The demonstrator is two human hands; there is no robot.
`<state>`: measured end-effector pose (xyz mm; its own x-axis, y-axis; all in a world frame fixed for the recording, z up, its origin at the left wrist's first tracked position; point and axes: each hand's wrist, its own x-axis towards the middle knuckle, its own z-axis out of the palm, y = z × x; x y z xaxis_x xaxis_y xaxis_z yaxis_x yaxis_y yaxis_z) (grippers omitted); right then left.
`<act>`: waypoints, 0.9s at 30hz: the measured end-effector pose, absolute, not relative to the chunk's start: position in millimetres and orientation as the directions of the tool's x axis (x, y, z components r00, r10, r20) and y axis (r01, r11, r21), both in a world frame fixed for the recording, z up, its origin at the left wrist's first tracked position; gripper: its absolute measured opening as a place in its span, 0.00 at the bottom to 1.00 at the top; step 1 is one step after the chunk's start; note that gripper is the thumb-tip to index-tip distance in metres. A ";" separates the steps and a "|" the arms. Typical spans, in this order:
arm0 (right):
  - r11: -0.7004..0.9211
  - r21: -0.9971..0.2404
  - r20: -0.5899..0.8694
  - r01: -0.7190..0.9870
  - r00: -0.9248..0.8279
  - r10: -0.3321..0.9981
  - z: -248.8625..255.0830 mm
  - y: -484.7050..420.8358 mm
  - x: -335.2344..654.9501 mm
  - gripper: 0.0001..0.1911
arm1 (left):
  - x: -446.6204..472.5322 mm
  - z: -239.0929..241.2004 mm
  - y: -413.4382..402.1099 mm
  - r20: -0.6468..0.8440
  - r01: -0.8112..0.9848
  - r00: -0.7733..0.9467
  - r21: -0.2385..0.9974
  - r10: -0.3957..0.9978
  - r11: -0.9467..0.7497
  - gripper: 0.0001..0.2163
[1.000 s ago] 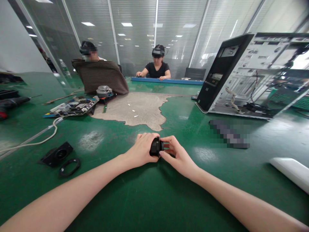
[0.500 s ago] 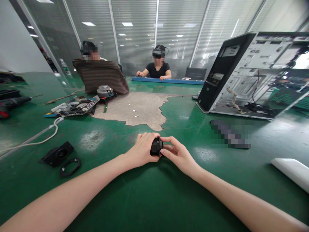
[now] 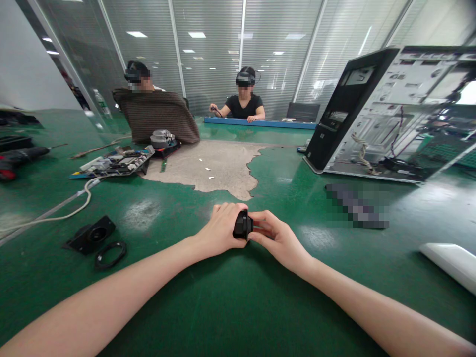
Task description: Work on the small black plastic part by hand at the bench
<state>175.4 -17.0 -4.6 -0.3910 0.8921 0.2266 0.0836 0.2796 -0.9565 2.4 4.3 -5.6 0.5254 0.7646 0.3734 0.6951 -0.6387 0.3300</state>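
Note:
A small black round part [image 3: 242, 224], like a little speaker, sits between both my hands just above the green table [image 3: 230, 302]. My left hand [image 3: 220, 229] wraps around its left side with the fingers curled over the top. My right hand [image 3: 277, 238] grips its right side, thumb and fingers pinched on it. Most of the part is hidden by my fingers.
A black speaker [image 3: 91, 234] and a loose black ring [image 3: 110, 254] lie at the left, beside a white cable [image 3: 55, 214]. A circuit board [image 3: 115, 162] lies further back. An open computer case [image 3: 390, 114] stands at the right. A white object [image 3: 449, 263] lies at the right edge. Two people sit at the far end.
My right hand's fingers have closed in tighter on the black part. Both hands stay in nearly the same spot. The far person has raised one hand.

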 end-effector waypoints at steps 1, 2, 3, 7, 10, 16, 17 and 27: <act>0.279 -0.957 0.227 0.081 -0.395 0.890 -5.4 -17.2 175.2 0.14 | 2.5 -5.9 4.4 0.372 0.696 0.521 0.335 0.768 -0.635 0.27; 0.273 -0.959 0.223 0.075 -0.390 0.893 -5.9 -16.9 174.6 0.13 | 2.7 -6.0 4.4 0.372 0.697 0.518 0.339 0.771 -0.632 0.27; 0.262 -0.963 0.218 0.069 -0.379 0.900 -6.1 -16.2 173.8 0.11 | 2.9 -6.1 4.4 0.373 0.697 0.515 0.342 0.772 -0.630 0.26; 0.220 -0.974 0.192 0.048 -0.333 0.923 -5.3 -11.6 169.9 0.07 | 3.7 -5.8 3.7 0.382 0.698 0.507 0.343 0.773 -0.628 0.26; 0.189 -0.980 0.158 0.066 -0.330 0.931 -4.6 -9.6 169.5 0.12 | 3.9 -5.4 3.4 0.381 0.697 0.510 0.343 0.771 -0.630 0.26; 0.226 -0.972 0.182 0.058 -0.414 0.892 -5.9 -14.4 173.0 0.13 | 2.4 -4.6 3.5 0.376 0.690 0.517 0.349 0.769 -0.634 0.26; 0.241 -0.969 0.198 0.050 -0.417 0.887 -6.0 -15.4 173.2 0.14 | 2.1 -4.4 3.6 0.376 0.688 0.519 0.348 0.767 -0.637 0.27; 0.202 -0.974 0.162 0.098 -0.319 0.934 -5.3 -10.9 169.9 0.13 | 2.9 -5.5 4.0 0.388 0.691 0.511 0.346 0.767 -0.635 0.26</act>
